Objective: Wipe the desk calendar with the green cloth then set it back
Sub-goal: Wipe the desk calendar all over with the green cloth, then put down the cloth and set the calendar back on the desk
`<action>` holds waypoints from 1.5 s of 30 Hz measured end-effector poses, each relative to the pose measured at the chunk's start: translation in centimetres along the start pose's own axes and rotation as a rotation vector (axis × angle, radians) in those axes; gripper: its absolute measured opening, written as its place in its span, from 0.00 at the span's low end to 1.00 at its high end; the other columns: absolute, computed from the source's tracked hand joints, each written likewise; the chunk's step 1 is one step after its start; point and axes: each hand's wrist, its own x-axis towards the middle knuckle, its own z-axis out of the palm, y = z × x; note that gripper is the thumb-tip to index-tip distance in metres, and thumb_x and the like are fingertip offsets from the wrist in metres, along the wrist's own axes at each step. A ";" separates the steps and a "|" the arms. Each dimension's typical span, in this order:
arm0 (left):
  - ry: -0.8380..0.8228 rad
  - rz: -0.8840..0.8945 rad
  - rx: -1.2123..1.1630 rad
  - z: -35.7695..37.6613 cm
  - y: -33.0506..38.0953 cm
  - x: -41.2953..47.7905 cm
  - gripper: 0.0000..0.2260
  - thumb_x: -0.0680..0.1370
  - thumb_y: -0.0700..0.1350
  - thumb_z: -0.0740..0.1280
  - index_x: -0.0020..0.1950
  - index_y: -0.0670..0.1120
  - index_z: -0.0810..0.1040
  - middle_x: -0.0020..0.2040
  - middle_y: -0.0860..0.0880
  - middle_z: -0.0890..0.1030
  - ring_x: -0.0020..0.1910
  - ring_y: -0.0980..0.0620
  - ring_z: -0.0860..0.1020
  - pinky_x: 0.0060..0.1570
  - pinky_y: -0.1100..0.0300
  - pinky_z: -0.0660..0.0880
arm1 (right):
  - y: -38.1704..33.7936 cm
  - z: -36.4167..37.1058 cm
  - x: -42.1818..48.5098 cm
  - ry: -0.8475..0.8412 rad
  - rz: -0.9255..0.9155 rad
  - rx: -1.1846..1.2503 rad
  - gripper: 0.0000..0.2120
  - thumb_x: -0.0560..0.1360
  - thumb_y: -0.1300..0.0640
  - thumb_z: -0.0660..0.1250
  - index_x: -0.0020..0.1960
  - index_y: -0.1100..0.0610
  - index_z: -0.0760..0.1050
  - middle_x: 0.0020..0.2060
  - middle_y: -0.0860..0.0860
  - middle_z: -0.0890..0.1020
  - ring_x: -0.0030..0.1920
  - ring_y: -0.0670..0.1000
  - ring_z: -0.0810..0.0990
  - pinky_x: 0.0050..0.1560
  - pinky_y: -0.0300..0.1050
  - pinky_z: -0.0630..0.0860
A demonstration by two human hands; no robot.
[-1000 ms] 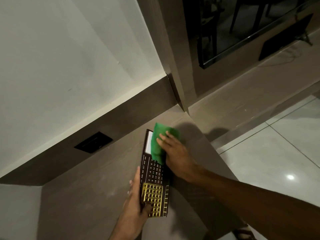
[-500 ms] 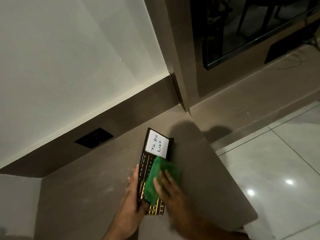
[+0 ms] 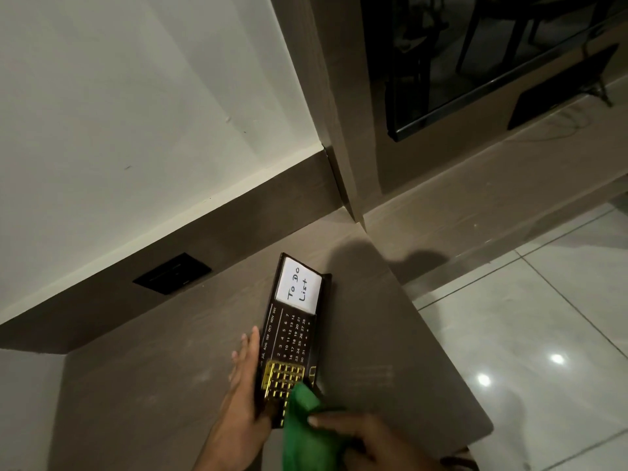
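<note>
— Where's the calendar [image 3: 291, 338]?
— On the desk [image 3: 390, 351], near edge; left hand [image 3: 243, 392] clasps its left side, fingers straight, thumb on the gold grid.
— And the right hand [image 3: 370, 443]?
— Closed around the cloth [image 3: 307, 433], bunched; the cloth's tip touches the calendar's near right corner.

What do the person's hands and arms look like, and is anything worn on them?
Both the left hand and the right hand are bare: no gloves, rings or watch show. The left wrist is uncovered too, with no sleeve in view. The right forearm is cut off by the frame edge.
</note>
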 end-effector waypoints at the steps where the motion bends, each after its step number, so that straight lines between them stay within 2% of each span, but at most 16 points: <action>1: 0.019 -0.013 0.005 -0.1 0.2 0.1 0.54 0.74 0.33 0.72 0.78 0.59 0.34 0.83 0.54 0.37 0.81 0.50 0.33 0.81 0.42 0.36 | -1.0 -0.9 0.1 0.064 0.071 0.048 0.23 0.74 0.70 0.63 0.60 0.47 0.79 0.60 0.48 0.80 0.59 0.40 0.78 0.58 0.36 0.74; 4: 0.137 0.042 0.079 0.0 1.8 0.5 0.55 0.72 0.47 0.76 0.77 0.62 0.32 0.82 0.56 0.33 0.80 0.53 0.28 0.80 0.47 0.33 | -2.3 -5.2 1.1 0.082 0.065 0.227 0.24 0.74 0.76 0.59 0.57 0.53 0.81 0.49 0.51 0.86 0.53 0.49 0.83 0.51 0.38 0.77; 7: 0.253 0.251 0.164 2.3 4.5 1.9 0.50 0.73 0.66 0.68 0.80 0.61 0.33 0.82 0.59 0.32 0.81 0.57 0.29 0.79 0.52 0.33 | -3.4 -9.8 2.8 0.219 -0.022 0.316 0.19 0.76 0.74 0.59 0.57 0.56 0.81 0.50 0.55 0.85 0.53 0.56 0.83 0.52 0.51 0.80; 11: 0.266 0.459 0.218 9.2 7.1 5.8 0.42 0.77 0.68 0.59 0.82 0.56 0.40 0.85 0.53 0.42 0.83 0.55 0.36 0.82 0.49 0.44 | -2.8 -16.4 5.5 0.437 -0.064 0.311 0.18 0.79 0.68 0.59 0.61 0.51 0.76 0.54 0.54 0.83 0.53 0.54 0.83 0.49 0.51 0.82; 15: 0.088 0.373 0.445 14.8 6.5 10.0 0.42 0.76 0.72 0.48 0.82 0.53 0.37 0.84 0.51 0.36 0.83 0.50 0.33 0.84 0.46 0.42 | 0.2 -20.7 9.7 0.666 -0.153 -0.197 0.22 0.79 0.66 0.60 0.71 0.52 0.69 0.63 0.53 0.76 0.62 0.49 0.76 0.61 0.50 0.76; 18: 0.084 0.321 0.495 17.0 5.3 11.3 0.41 0.76 0.74 0.45 0.81 0.53 0.37 0.84 0.50 0.37 0.83 0.49 0.35 0.82 0.49 0.35 | 3.4 -21.9 13.4 0.720 -0.162 -0.584 0.28 0.77 0.67 0.62 0.75 0.54 0.63 0.71 0.55 0.69 0.71 0.56 0.67 0.69 0.56 0.68; 22: 0.148 0.349 0.528 17.8 4.7 11.5 0.41 0.77 0.74 0.44 0.83 0.51 0.43 0.85 0.50 0.43 0.84 0.50 0.39 0.80 0.48 0.36 | 7.7 -22.3 17.2 0.464 -0.036 -1.229 0.35 0.76 0.60 0.65 0.78 0.53 0.53 0.78 0.52 0.54 0.77 0.58 0.45 0.73 0.64 0.53; 24: 0.142 0.350 0.528 17.7 4.7 11.5 0.41 0.77 0.74 0.44 0.83 0.51 0.42 0.85 0.51 0.42 0.84 0.51 0.38 0.80 0.47 0.35 | 9.2 -22.1 17.8 0.419 -0.036 -1.347 0.36 0.76 0.52 0.64 0.79 0.53 0.51 0.79 0.52 0.51 0.77 0.57 0.42 0.73 0.66 0.49; 27: 0.136 0.338 0.524 17.7 4.9 11.7 0.42 0.77 0.74 0.45 0.83 0.51 0.42 0.85 0.51 0.41 0.84 0.50 0.37 0.79 0.47 0.35 | 9.6 -21.9 17.9 0.410 -0.049 -1.351 0.36 0.76 0.46 0.63 0.79 0.54 0.51 0.79 0.52 0.52 0.78 0.57 0.42 0.72 0.68 0.48; 30: 0.150 0.339 0.546 17.8 4.6 11.7 0.42 0.77 0.74 0.46 0.83 0.50 0.44 0.85 0.50 0.44 0.84 0.48 0.41 0.80 0.47 0.37 | 8.6 -22.0 17.8 0.443 -0.062 -1.306 0.31 0.77 0.48 0.57 0.78 0.54 0.55 0.78 0.51 0.55 0.78 0.56 0.45 0.72 0.68 0.43; 32: 0.166 0.343 0.550 17.8 4.6 11.8 0.41 0.78 0.73 0.46 0.83 0.50 0.45 0.85 0.49 0.47 0.84 0.47 0.44 0.80 0.46 0.40 | 6.6 -21.7 17.7 0.502 -0.135 -1.167 0.30 0.75 0.51 0.55 0.76 0.56 0.60 0.77 0.53 0.60 0.78 0.56 0.49 0.74 0.64 0.42; 35: 0.132 0.348 0.500 17.3 5.0 11.4 0.39 0.79 0.72 0.48 0.83 0.50 0.47 0.85 0.48 0.47 0.84 0.48 0.43 0.83 0.44 0.46 | 2.6 -19.5 17.5 0.510 -0.327 -0.962 0.29 0.73 0.55 0.59 0.73 0.58 0.65 0.73 0.56 0.67 0.75 0.55 0.58 0.74 0.51 0.48; 37: 0.155 0.330 0.417 16.2 5.5 10.6 0.37 0.80 0.68 0.52 0.83 0.50 0.51 0.85 0.49 0.48 0.84 0.49 0.44 0.83 0.43 0.52 | 0.5 -17.1 17.8 0.393 -0.396 -0.888 0.30 0.71 0.58 0.64 0.73 0.57 0.66 0.71 0.56 0.69 0.72 0.54 0.63 0.72 0.44 0.53; 41: 0.416 0.287 0.428 11.9 5.8 7.3 0.35 0.78 0.61 0.63 0.80 0.47 0.59 0.84 0.44 0.54 0.84 0.44 0.50 0.82 0.42 0.55 | -1.8 -13.0 19.2 0.056 -0.258 -0.768 0.39 0.72 0.58 0.69 0.78 0.51 0.54 0.75 0.53 0.63 0.74 0.52 0.60 0.72 0.48 0.60; 43: 0.501 0.242 0.497 9.6 5.4 5.8 0.41 0.72 0.59 0.72 0.79 0.46 0.61 0.83 0.42 0.56 0.83 0.40 0.51 0.77 0.36 0.53 | -2.3 -12.0 19.8 -0.012 -0.205 -0.759 0.47 0.70 0.56 0.73 0.79 0.49 0.46 0.76 0.52 0.60 0.74 0.51 0.60 0.71 0.47 0.61; 45: 0.503 0.121 0.539 7.7 4.7 4.7 0.51 0.65 0.58 0.78 0.81 0.46 0.56 0.83 0.41 0.54 0.82 0.38 0.49 0.75 0.33 0.49 | -2.8 -11.2 20.3 -0.056 -0.172 -0.731 0.53 0.67 0.55 0.76 0.79 0.47 0.42 0.77 0.51 0.59 0.74 0.50 0.59 0.72 0.49 0.62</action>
